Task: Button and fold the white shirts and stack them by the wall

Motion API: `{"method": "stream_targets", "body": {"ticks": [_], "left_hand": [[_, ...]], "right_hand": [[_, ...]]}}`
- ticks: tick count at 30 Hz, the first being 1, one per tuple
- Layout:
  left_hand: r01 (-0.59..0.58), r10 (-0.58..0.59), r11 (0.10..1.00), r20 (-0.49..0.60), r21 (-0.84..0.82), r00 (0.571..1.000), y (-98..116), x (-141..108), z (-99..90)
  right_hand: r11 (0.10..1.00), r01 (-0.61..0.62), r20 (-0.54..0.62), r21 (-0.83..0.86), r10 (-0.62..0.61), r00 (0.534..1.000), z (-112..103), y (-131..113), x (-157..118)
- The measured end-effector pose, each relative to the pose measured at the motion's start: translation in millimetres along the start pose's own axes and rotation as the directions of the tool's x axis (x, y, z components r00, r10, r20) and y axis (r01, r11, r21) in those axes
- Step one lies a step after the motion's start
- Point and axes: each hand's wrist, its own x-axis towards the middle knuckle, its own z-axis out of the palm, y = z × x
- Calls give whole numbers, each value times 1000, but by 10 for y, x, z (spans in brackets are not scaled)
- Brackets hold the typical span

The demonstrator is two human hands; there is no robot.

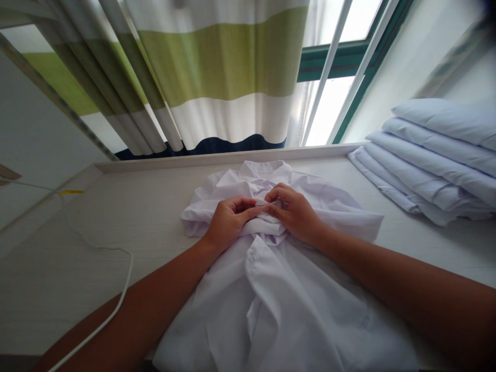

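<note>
A white shirt [294,289] lies spread on the pale table, its collar [265,168] toward the window and its lower part hanging toward me. My left hand [232,219] pinches the front placket near the middle of the chest between thumb and fingers. Opposite it, my right hand [292,209] grips the same bit of cloth, the two thumbs almost touching. Whatever small button lies between the fingertips is too small to make out. Below the hands the front edges hang apart, and the fabric bunches around them.
A stack of folded white garments [434,165] sits at the right on the table [155,206]. A white cable [129,263] runs down the left, across my left forearm. Behind the raised back edge [225,157] hang striped curtains [220,62] beside a barred window [329,88].
</note>
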Motion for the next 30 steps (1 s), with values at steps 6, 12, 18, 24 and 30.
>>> {"method": "stream_targets", "body": {"ticks": [6, 12, 18, 24, 30], "left_hand": [[-86, 86, 986, 13, 145, 996, -19, 6, -36], [-156, 155, 972, 20, 177, 988, -40, 4, -40], [-163, 159, 969, 37, 187, 987, -29, -5, -36], [-172, 163, 968, 62, 181, 985, -41, 2, -48], [-168, 160, 971, 57, 171, 985, -31, -1, -41]], "right_hand": [[1000, -2, -2, 6, 2, 1000, 13, -15, -10], [1000, -20, -7, 14, 20, 1000, 8, 5, -7], [999, -27, 1, 33, 26, 1000, 5, 38, -4], [999, -17, 5, 42, 17, 1000, -1, 15, -10], [999, -22, 7, 43, 22, 1000, -5, 4, -6]]}}
